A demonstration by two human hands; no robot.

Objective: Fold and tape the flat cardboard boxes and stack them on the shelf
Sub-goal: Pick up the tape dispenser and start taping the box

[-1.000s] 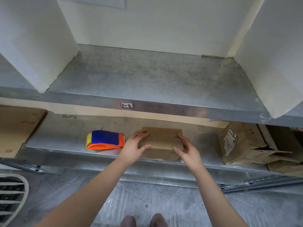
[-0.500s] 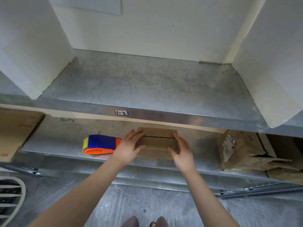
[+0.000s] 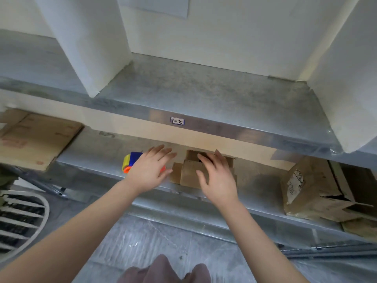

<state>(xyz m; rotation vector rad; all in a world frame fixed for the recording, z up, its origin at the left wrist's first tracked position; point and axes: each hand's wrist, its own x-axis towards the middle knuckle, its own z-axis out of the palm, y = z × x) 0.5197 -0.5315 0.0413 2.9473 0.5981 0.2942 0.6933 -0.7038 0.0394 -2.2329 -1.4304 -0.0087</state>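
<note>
A small box sits on the lower shelf, near its front edge, its top flaps partly open and a dark gap showing at the back. The right hand lies over the box's right half with fingers spread and straight, gripping nothing; whether it touches the cardboard is unclear. The left hand hovers just left of the box, fingers also spread, covering part of a blue, yellow and orange tape gun. Flat cardboard lies far left; an opened carton stands far right. The upper shelf bears a label.
</note>
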